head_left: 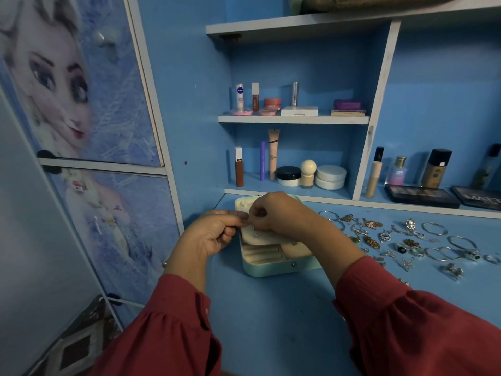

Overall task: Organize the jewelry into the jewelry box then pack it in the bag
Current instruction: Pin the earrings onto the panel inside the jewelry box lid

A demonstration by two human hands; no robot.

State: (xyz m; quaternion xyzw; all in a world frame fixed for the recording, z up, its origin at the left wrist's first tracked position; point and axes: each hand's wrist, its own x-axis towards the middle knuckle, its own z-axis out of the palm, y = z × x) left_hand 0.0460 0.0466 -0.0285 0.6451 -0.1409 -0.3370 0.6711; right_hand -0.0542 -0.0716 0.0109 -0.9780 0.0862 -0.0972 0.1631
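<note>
Open mint jewelry box (271, 264) on blue worktop (271, 321). Left hand (214, 234) and right hand (273, 215) meet above it, fingertips pinched; item held too small to identify. Loose jewelry (406, 240) lies right of the box.

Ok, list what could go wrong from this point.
1. Both hands, left and right, pinch something tiny over the open jewelry box; it could slip and drop.
2. The right sleeve hangs beside the loose jewelry and may sweep pieces away.
</note>
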